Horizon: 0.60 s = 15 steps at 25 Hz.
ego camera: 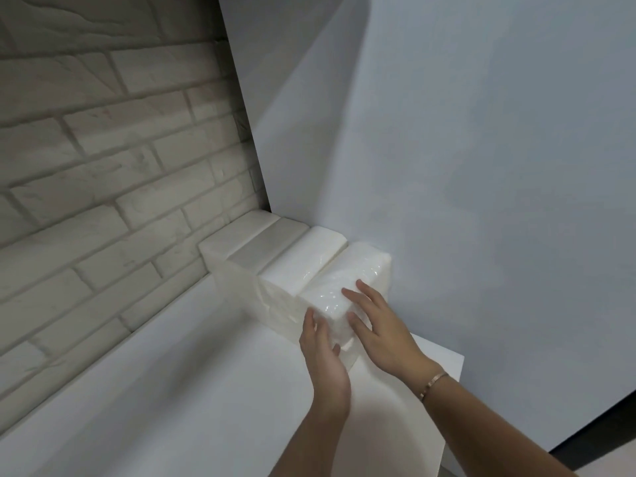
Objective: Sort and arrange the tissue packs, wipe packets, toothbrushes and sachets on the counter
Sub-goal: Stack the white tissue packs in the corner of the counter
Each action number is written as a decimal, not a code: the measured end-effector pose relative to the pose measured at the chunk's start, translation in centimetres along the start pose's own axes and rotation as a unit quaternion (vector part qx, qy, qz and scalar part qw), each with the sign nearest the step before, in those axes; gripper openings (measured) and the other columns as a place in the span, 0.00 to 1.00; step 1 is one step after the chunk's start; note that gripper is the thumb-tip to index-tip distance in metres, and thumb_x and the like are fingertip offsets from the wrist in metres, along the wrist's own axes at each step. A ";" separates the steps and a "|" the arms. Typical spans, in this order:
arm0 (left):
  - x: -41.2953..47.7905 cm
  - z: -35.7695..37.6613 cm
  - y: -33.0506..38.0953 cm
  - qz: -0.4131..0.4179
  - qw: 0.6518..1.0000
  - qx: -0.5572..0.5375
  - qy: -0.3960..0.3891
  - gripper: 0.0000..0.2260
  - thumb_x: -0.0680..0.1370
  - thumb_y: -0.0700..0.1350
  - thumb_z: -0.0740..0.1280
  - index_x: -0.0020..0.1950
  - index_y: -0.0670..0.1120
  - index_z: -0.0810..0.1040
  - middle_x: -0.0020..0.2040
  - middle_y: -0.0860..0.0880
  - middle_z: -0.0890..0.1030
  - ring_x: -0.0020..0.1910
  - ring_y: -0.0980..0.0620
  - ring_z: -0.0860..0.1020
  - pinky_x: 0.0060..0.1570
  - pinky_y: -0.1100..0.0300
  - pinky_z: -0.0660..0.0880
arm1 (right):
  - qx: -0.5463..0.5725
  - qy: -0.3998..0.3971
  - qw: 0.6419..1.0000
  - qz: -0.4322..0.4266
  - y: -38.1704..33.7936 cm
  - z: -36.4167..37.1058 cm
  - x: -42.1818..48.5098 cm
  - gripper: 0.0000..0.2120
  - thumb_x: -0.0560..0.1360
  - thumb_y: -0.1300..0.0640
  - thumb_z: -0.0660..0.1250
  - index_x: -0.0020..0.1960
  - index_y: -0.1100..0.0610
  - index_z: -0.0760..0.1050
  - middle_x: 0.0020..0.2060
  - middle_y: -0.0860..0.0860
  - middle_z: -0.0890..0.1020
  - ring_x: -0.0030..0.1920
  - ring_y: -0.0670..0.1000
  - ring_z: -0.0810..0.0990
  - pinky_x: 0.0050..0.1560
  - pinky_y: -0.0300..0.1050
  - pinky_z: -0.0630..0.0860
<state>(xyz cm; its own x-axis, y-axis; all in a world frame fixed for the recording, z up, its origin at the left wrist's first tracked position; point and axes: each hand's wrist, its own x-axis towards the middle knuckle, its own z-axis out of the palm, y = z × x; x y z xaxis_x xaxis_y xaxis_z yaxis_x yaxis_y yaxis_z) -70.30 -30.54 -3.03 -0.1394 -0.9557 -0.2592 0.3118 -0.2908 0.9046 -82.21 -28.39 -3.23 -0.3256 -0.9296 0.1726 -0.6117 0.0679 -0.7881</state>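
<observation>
Several white tissue packs stand side by side in a row on the white counter (179,390), pushed into the corner between the brick wall and the plain wall. The nearest tissue pack (347,280), wrapped in shiny clear plastic, lies against the plain wall. My left hand (323,356) presses its fingers flat against the pack's near end. My right hand (378,325) lies on the pack's top and right side with fingers straight. The neighbouring tissue pack (306,259) touches it on the left. No wipe packets, toothbrushes or sachets are in view.
A pale brick wall (96,160) runs along the counter's far left side. A smooth grey-white wall (481,149) stands on the right. The counter's right edge (457,370) drops off just behind my right wrist, which wears a bracelet.
</observation>
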 end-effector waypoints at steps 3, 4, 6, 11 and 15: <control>0.3 -0.6 0.1 -0.011 1.000 -0.005 -0.006 0.16 0.84 0.55 0.59 0.72 0.63 0.72 0.72 0.59 0.73 0.70 0.58 0.73 0.72 0.47 0.70 | 0.007 -0.010 1.000 0.006 -0.1 0.1 0.8 0.20 0.83 0.46 0.62 0.75 0.37 0.68 0.79 0.35 0.58 0.74 0.38 0.65 0.66 0.40 0.68; 0.3 -0.9 0.1 -0.014 1.000 -0.002 -0.011 0.16 0.84 0.56 0.59 0.72 0.63 0.73 0.72 0.59 0.73 0.70 0.58 0.73 0.72 0.47 0.71 | 0.010 -0.011 1.000 0.007 -0.2 0.3 0.7 0.20 0.83 0.46 0.62 0.75 0.37 0.68 0.79 0.35 0.57 0.75 0.39 0.65 0.65 0.39 0.67; 0.1 -1.0 0.5 -0.014 1.000 0.013 -0.019 0.17 0.84 0.56 0.59 0.73 0.62 0.72 0.71 0.60 0.72 0.70 0.58 0.72 0.71 0.46 0.71 | 0.008 -0.015 1.000 0.008 -0.2 0.5 0.7 0.21 0.83 0.47 0.62 0.75 0.38 0.67 0.79 0.35 0.57 0.75 0.40 0.65 0.66 0.39 0.67; 0.1 -1.3 1.7 -0.009 0.998 0.067 -0.012 0.16 0.85 0.52 0.57 0.72 0.57 0.72 0.69 0.57 0.74 0.68 0.55 0.74 0.65 0.49 0.75 | 0.099 0.071 0.992 0.019 -0.5 0.7 0.6 0.19 0.82 0.53 0.65 0.71 0.42 0.71 0.75 0.41 0.64 0.73 0.43 0.68 0.70 0.41 0.67; -0.5 -1.3 2.0 -0.030 0.996 0.083 -0.019 0.13 0.85 0.53 0.58 0.69 0.59 0.72 0.66 0.56 0.76 0.65 0.51 0.76 0.62 0.48 0.77 | 0.307 0.096 0.925 0.202 -0.1 1.0 0.8 0.25 0.80 0.46 0.67 0.75 0.49 0.68 0.68 0.47 0.72 0.66 0.50 0.75 0.71 0.52 0.71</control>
<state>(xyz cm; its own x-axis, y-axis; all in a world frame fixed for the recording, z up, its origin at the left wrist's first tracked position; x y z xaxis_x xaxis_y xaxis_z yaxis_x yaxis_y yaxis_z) -68.40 -30.70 -1.54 -0.1895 -0.9336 -0.3041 0.1418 -0.3324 0.9324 -81.71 -29.53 -3.57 -0.5957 -0.7883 -0.1540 0.0935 0.1223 -0.9881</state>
